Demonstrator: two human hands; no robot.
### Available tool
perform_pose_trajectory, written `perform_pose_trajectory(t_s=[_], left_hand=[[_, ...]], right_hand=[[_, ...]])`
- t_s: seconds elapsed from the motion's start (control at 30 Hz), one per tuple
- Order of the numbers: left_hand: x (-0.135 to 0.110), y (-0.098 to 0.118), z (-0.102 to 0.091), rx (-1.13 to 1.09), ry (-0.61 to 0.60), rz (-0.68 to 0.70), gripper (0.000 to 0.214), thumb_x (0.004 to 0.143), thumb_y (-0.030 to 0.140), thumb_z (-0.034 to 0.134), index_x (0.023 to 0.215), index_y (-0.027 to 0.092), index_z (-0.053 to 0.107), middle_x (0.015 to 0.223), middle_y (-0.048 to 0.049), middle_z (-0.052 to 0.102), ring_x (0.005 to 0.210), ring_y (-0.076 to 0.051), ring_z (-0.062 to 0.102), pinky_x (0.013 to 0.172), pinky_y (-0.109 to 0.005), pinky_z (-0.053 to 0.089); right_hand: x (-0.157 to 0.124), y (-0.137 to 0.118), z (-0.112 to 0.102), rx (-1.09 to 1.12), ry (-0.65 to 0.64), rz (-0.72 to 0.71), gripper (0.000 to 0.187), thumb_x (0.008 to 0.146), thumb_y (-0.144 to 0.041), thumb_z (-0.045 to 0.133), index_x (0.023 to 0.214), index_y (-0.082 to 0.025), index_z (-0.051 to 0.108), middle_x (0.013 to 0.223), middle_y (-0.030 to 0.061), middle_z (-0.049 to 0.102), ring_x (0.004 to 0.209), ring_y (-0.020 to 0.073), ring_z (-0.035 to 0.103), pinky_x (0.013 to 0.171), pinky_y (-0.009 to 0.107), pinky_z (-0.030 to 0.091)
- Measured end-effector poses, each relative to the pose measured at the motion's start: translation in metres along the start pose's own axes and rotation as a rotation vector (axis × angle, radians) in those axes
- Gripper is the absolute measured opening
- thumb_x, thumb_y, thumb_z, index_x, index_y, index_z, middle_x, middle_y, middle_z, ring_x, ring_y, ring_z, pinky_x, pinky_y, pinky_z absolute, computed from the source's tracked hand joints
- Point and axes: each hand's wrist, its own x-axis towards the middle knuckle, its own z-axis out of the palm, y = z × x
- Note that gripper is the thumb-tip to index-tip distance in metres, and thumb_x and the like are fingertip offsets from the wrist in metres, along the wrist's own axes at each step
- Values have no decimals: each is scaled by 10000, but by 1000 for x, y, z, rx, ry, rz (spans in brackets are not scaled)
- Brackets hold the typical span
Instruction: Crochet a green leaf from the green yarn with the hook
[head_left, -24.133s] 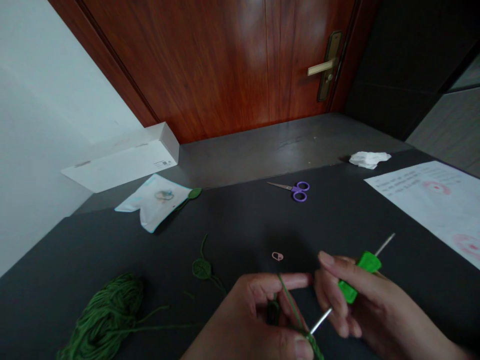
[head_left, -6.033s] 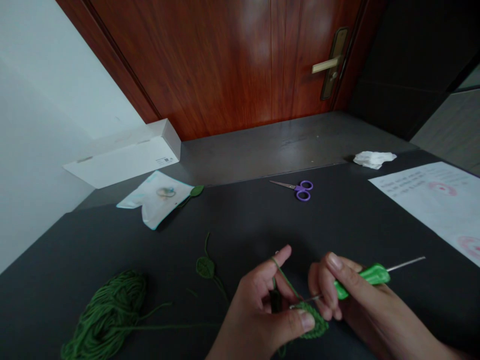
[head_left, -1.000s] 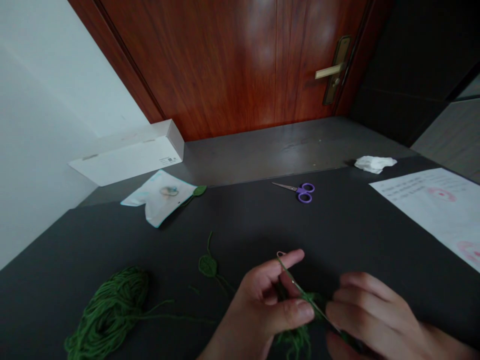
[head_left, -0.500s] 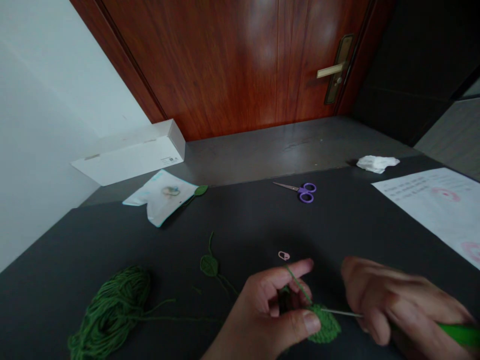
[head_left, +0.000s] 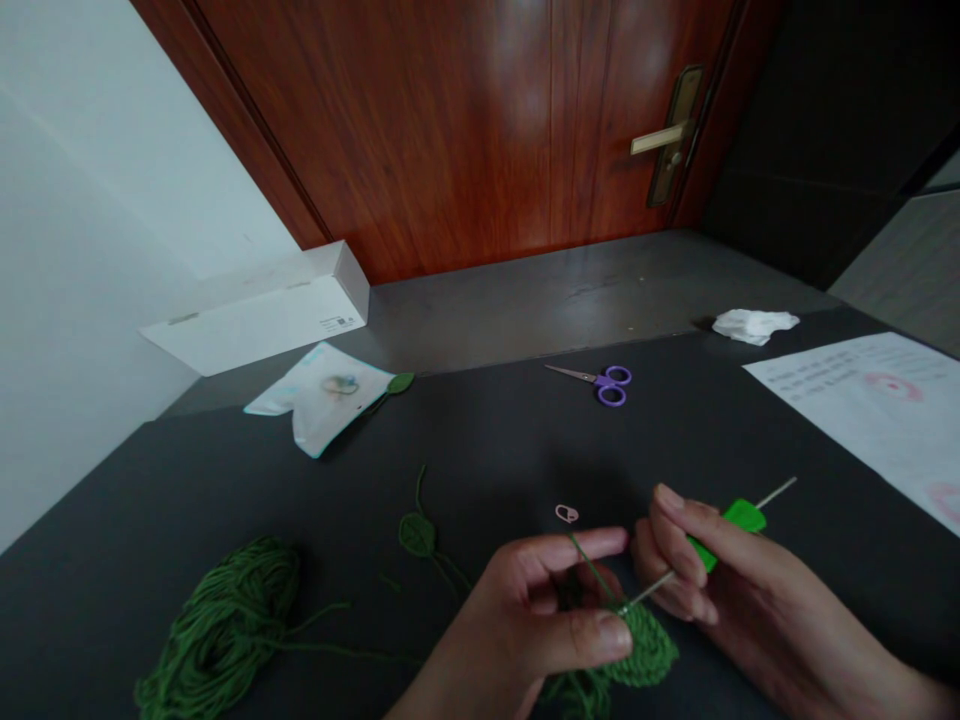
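My left hand (head_left: 521, 625) pinches a green crocheted piece (head_left: 649, 650) between thumb and fingers, with green yarn (head_left: 592, 568) running up over the index finger. My right hand (head_left: 720, 590) holds a crochet hook (head_left: 739, 525) with a bright green handle. Its metal shaft crosses to the left, and its tip sits at the edge of the crocheted piece, hidden among the stitches. A small pink stitch marker (head_left: 567, 513) lies on the dark table top just beyond my left fingertips.
A green yarn ball (head_left: 221, 630) lies at front left, and a crocheted leaf (head_left: 417, 534) lies nearer the middle. Farther back are purple-handled scissors (head_left: 600, 383), a plastic packet (head_left: 319, 398), a printed sheet (head_left: 862, 410), a tissue (head_left: 754, 325) and a white box (head_left: 262, 315).
My right hand has moved back toward the crocheted piece. The hook handle, low at the right edge before, now tilts up and is in full view. The crocheted piece hangs lower.
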Motion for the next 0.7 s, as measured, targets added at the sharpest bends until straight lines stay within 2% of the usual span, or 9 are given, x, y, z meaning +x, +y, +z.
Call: perform_pose_trajectory(t_s=[0.13,0.3,0.43,0.53,0.6,0.7], left_hand=[[-2,2,3,20,71,7,499,605,200,850,1089,205,733,821,3,644,716,-90,562,724,-247,390],[-3,9,5,103,-7,-82,537,558,185,815,1089,190,731,777,20,615,664,-76,490,646,-225,324],[-2,13,5,163,-112,-149,492,508,199,798,993,141,743,699,32,571,604,-75,422,564,-223,251],[-5,16,5,198,-177,-241,257,509,108,729,764,143,715,654,45,553,598,-77,423,563,-224,258],[-8,19,6,235,-175,-323,199,533,41,676,691,163,664,659,55,556,625,-82,443,586,-220,287],[-13,21,6,288,-108,-380,266,571,18,672,775,189,679,715,56,592,650,-89,468,590,-220,306]], right_hand=[[0,1,-1,-73,-14,-106,434,899,-497,574,590,-193,544,587,-27,498,553,120,417,560,242,401],[-2,-1,1,-143,-62,-190,466,935,-472,526,573,-186,588,543,-13,546,531,120,462,543,241,412],[-6,-5,-3,-301,-205,-337,470,980,-431,464,632,-182,657,577,8,594,547,125,518,541,256,426],[-9,-11,-8,-511,-368,-514,436,996,-404,448,723,-171,695,658,39,650,620,142,597,584,267,468],[-9,-14,-9,-609,-450,-647,417,1005,-383,443,753,-165,694,660,45,670,651,148,632,633,276,495],[-9,-15,-10,-667,-515,-791,387,1009,-376,428,777,-179,666,613,24,669,614,138,641,649,271,510]])
